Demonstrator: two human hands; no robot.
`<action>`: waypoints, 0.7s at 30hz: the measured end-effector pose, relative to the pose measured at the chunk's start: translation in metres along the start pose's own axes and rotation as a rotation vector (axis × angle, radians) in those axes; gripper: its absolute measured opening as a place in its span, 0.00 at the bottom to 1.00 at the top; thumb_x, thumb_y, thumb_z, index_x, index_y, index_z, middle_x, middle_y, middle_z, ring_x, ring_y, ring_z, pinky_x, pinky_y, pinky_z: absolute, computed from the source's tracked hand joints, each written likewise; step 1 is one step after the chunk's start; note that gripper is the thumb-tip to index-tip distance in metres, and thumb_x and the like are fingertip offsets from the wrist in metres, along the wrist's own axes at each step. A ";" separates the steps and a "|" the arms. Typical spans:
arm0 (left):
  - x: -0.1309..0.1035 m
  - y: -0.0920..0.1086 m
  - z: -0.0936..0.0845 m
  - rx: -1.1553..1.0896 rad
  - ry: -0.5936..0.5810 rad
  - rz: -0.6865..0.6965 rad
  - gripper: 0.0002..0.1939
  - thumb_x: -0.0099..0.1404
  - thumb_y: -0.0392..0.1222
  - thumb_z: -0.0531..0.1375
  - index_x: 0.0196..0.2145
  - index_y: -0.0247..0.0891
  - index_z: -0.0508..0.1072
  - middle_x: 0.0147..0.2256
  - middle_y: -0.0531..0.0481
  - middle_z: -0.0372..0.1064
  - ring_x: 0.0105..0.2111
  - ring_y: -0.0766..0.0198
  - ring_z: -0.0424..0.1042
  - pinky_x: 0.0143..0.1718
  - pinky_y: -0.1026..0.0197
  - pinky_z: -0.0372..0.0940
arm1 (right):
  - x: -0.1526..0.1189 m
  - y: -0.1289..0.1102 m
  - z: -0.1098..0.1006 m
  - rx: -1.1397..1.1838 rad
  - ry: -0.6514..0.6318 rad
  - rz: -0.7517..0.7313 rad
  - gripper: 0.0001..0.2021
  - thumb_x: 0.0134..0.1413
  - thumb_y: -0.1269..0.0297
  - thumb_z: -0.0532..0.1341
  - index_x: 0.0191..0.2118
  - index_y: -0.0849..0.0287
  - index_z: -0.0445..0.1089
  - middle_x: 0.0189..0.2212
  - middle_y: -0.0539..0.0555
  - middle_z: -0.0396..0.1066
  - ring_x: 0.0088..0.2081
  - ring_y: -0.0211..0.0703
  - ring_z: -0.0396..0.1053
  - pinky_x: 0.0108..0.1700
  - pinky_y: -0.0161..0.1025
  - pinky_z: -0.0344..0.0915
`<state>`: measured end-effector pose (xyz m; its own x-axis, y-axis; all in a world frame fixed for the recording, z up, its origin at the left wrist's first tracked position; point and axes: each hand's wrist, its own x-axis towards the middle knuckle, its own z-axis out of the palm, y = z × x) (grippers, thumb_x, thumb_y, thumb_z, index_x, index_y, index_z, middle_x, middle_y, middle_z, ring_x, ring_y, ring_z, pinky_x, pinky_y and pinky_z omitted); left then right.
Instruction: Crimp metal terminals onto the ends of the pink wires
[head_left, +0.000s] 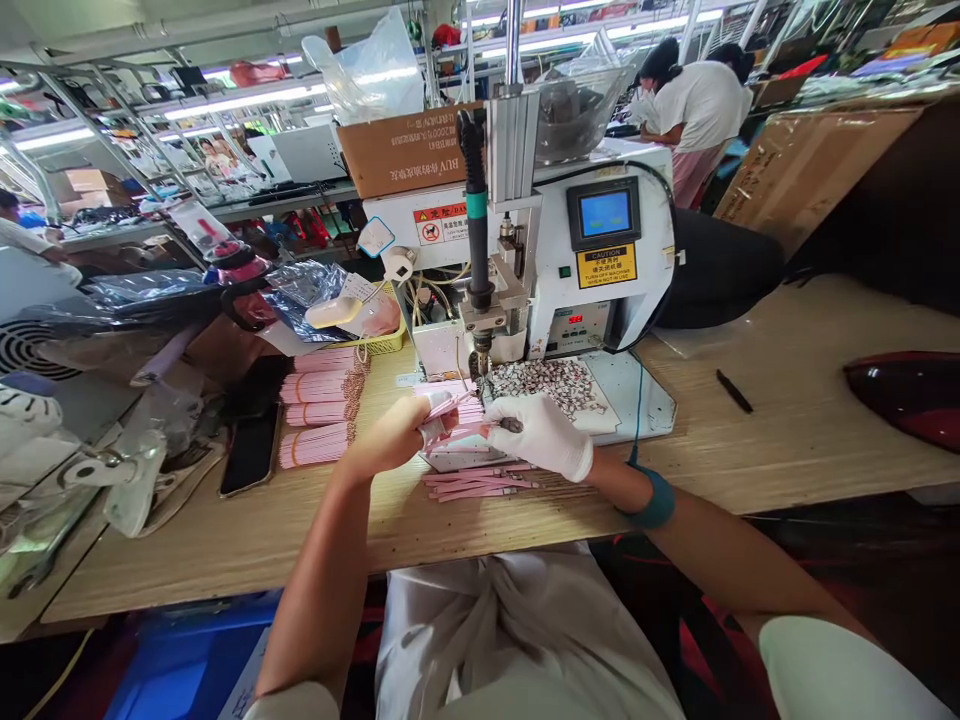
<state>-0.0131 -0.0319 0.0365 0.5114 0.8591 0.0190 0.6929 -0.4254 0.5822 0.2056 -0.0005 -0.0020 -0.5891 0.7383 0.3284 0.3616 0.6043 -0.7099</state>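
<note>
My left hand point(405, 435), bare apart from white finger covers, is closed around thin pink strips point(444, 408) below the machine's tip. My right hand point(544, 435) wears a white glove and has a teal wrist band with a cord. Its thumb and finger pinch the end of a pink strip point(474, 432) stretching toward the left hand. The soldering machine point(484, 345) stands just beyond both hands. Many small parts point(551, 385) lie spread on its base, behind the right hand. Loose pink strips point(472, 485) lie on the table under the hands.
Banded bundles of pink strips point(319, 410) lie to the left, beside a phone point(249, 450) and a yellow basket point(386, 338). A black pen point(733, 391) and a dark red shiny object point(911, 395) are at right. A co-worker point(697, 110) bends over a far bench.
</note>
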 end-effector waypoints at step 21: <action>0.008 0.001 0.016 0.069 0.217 -0.133 0.07 0.61 0.33 0.49 0.32 0.36 0.67 0.32 0.50 0.68 0.32 0.65 0.65 0.34 0.64 0.60 | 0.000 0.003 0.012 0.048 -0.043 0.070 0.15 0.59 0.57 0.57 0.40 0.61 0.77 0.28 0.53 0.76 0.29 0.39 0.71 0.32 0.32 0.61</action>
<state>-0.0002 -0.0301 0.0242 0.2976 0.9466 0.1242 0.7834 -0.3165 0.5348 0.1978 -0.0021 -0.0114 -0.5949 0.7637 0.2506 0.3681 0.5360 -0.7597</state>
